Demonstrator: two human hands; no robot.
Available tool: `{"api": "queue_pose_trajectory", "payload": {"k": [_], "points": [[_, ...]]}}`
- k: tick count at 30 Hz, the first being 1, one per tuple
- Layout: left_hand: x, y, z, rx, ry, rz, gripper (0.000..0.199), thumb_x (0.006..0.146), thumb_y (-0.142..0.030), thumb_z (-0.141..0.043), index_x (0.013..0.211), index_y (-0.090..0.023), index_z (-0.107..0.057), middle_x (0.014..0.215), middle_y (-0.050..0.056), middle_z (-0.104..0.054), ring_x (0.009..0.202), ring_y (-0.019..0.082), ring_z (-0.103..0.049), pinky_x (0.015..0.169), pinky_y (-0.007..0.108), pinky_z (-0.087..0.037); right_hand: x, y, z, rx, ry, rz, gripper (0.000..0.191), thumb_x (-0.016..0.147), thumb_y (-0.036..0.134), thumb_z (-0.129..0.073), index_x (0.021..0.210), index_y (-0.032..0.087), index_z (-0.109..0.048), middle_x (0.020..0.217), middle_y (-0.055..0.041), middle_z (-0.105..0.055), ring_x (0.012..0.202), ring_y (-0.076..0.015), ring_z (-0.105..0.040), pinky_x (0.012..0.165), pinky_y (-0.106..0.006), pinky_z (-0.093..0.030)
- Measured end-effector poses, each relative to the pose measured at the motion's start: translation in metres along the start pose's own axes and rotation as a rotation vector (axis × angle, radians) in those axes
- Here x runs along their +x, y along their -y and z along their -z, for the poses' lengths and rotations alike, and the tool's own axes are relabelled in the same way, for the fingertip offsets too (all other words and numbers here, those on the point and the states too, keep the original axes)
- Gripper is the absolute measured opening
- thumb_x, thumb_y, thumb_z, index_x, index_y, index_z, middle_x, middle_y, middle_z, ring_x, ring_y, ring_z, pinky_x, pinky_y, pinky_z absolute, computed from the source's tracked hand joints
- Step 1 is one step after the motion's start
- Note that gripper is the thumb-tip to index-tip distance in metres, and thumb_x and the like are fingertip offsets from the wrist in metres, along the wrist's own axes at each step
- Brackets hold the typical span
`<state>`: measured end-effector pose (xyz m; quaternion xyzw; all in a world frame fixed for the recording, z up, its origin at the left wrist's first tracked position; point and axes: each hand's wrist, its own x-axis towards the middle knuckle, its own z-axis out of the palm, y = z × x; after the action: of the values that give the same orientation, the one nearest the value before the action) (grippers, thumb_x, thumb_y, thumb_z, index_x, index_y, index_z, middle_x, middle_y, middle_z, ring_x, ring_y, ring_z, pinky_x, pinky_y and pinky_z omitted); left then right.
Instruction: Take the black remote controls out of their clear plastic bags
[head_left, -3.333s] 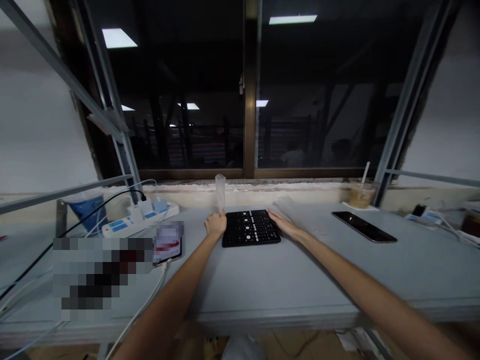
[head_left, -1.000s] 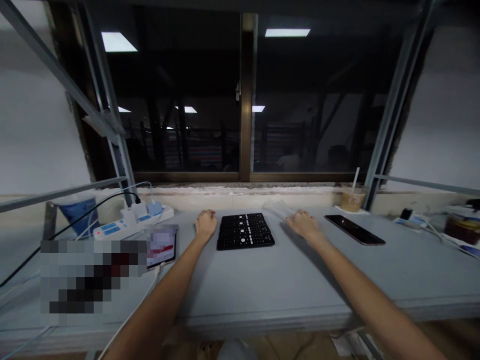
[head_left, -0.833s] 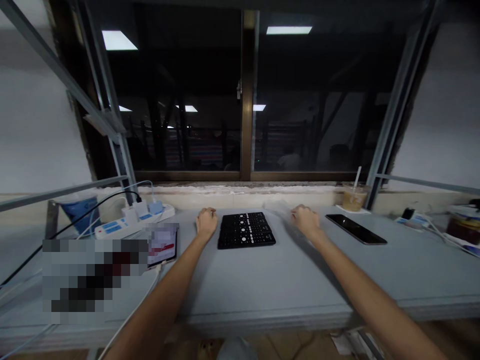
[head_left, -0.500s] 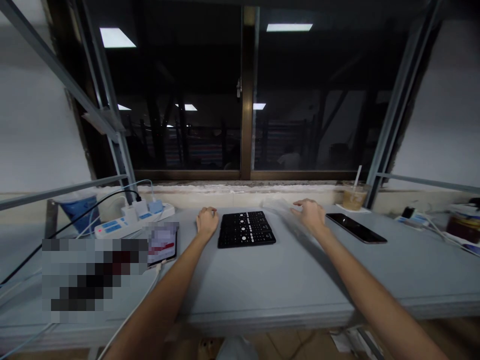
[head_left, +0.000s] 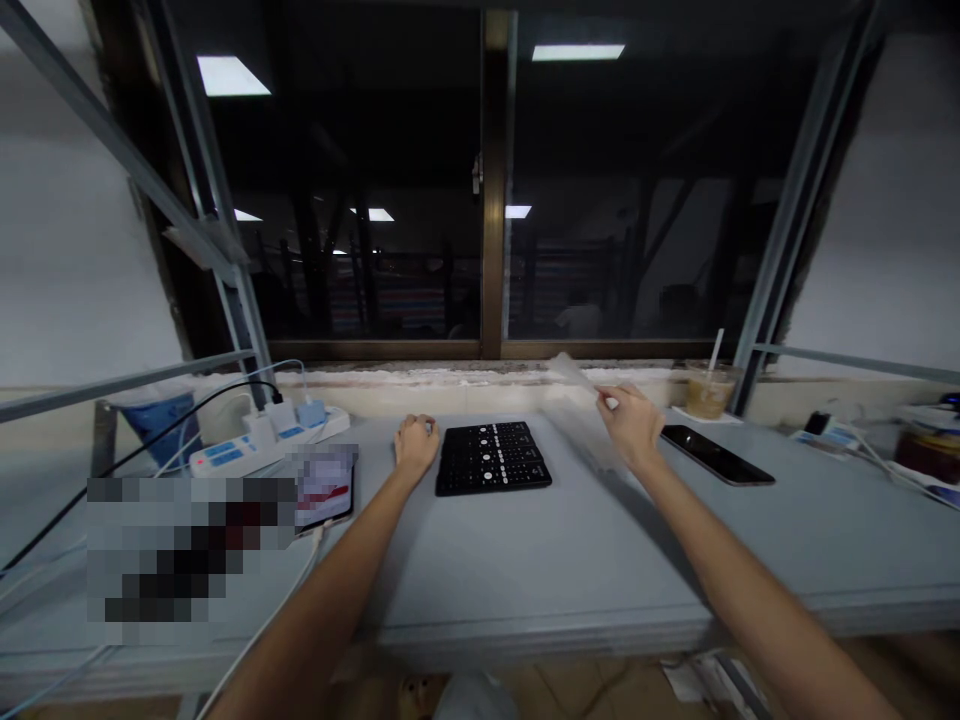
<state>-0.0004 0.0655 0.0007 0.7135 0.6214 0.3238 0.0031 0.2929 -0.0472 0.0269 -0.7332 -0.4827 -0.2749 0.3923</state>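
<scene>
My right hand (head_left: 628, 425) is raised above the desk, thumb and fingers pinched on the edge of a thin clear plastic bag (head_left: 571, 372). The see-through film slants up to the left from the fingertips, and its exact outline is hard to make out. My left hand (head_left: 416, 443) rests on the desk with its fingers curled in and nothing visible in them. Just right of it, apart from the fingers, lie several flat black pieces (head_left: 491, 460), side by side or overlapping, with white printed marks and round white spots. Their kind cannot be made out.
A dark phone (head_left: 716, 455) lies right of my right hand, near a plastic cup with a straw (head_left: 709, 392). At left are a power strip (head_left: 225, 455) with plugs and cables, a lit phone (head_left: 328, 490) on a cable, and a blue bin (head_left: 157, 425). Metal posts flank the window.
My right hand has closed from spread fingers to a pinch and moved slightly right, lifting the plastic bag off the desk. The left hand and black pieces stay put.
</scene>
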Motion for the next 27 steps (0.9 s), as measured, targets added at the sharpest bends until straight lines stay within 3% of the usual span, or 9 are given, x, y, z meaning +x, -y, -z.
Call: {"api": "queue_pose_trajectory", "payload": {"k": [3, 7, 9, 15, 19, 23, 27], "points": [[0.001, 0.001, -0.002, 0.005, 0.002, -0.013, 0.029, 0.081, -0.024, -0.040, 0.100, -0.017, -0.062, 0.108, 0.010, -0.058, 0.106, 0.023, -0.051, 0.090, 0.034, -0.037, -0.002, 0.000, -0.004, -0.018, 0.017, 0.032, 0.034, 0.080, 0.018, -0.040, 0.101, 0.022, -0.067, 0.090, -0.0059, -0.060, 0.066, -0.0137, -0.054, 0.053, -0.025, -0.032], [0.002, 0.002, -0.005, -0.002, 0.021, -0.036, 0.029, 0.080, -0.022, -0.040, 0.100, -0.018, -0.061, 0.107, 0.008, -0.060, 0.105, 0.021, -0.052, 0.090, 0.032, -0.037, -0.006, 0.003, -0.016, -0.022, 0.282, 0.043, 0.035, 0.071, 0.011, -0.047, 0.098, 0.020, -0.067, 0.084, -0.0052, -0.064, 0.069, -0.0153, -0.058, 0.058, -0.025, -0.036], [0.003, 0.003, -0.005, -0.005, 0.027, -0.043, 0.029, 0.080, -0.021, -0.041, 0.099, -0.018, -0.061, 0.107, 0.008, -0.060, 0.104, 0.020, -0.053, 0.089, 0.031, -0.038, -0.006, 0.006, -0.018, -0.039, 0.350, 0.015, 0.036, 0.068, 0.012, -0.049, 0.099, 0.019, -0.067, 0.083, -0.0055, -0.066, 0.071, -0.0173, -0.059, 0.059, -0.025, -0.038], [0.003, 0.002, -0.006, 0.000, 0.037, -0.046, 0.029, 0.080, -0.021, -0.041, 0.100, -0.018, -0.062, 0.108, 0.008, -0.060, 0.104, 0.019, -0.053, 0.090, 0.029, -0.037, 0.000, 0.010, -0.003, -0.112, 0.159, 0.075, 0.032, 0.072, 0.021, -0.048, 0.097, 0.020, -0.068, 0.086, -0.0072, -0.067, 0.087, -0.0223, -0.056, 0.069, -0.029, -0.040], [0.003, 0.002, -0.006, -0.011, 0.036, -0.033, 0.029, 0.080, -0.022, -0.041, 0.100, -0.018, -0.061, 0.109, 0.008, -0.059, 0.105, 0.021, -0.052, 0.091, 0.032, -0.037, 0.002, 0.013, 0.005, -0.086, 0.134, 0.051, 0.040, 0.073, 0.022, -0.047, 0.110, 0.021, -0.062, 0.085, -0.0058, -0.067, 0.082, -0.0208, -0.058, 0.067, -0.028, -0.040], [0.003, 0.003, -0.008, -0.004, 0.034, -0.036, 0.030, 0.079, -0.023, -0.042, 0.100, -0.018, -0.062, 0.109, 0.009, -0.059, 0.106, 0.022, -0.051, 0.091, 0.033, -0.036, -0.001, 0.017, -0.003, -0.012, 0.288, -0.013, 0.041, 0.070, 0.022, -0.051, 0.108, 0.018, -0.063, 0.081, -0.0062, -0.068, 0.077, -0.0198, -0.061, 0.066, -0.026, -0.041], [0.004, 0.004, -0.009, 0.003, 0.034, -0.052, 0.030, 0.079, -0.024, -0.042, 0.100, -0.018, -0.062, 0.108, 0.009, -0.059, 0.106, 0.022, -0.051, 0.091, 0.034, -0.036, -0.008, 0.017, -0.021, 0.091, 0.486, 0.011, 0.038, 0.073, 0.028, -0.052, 0.106, 0.013, -0.064, 0.084, -0.0091, -0.069, 0.082, -0.0201, -0.063, 0.069, -0.024, -0.042]]}}
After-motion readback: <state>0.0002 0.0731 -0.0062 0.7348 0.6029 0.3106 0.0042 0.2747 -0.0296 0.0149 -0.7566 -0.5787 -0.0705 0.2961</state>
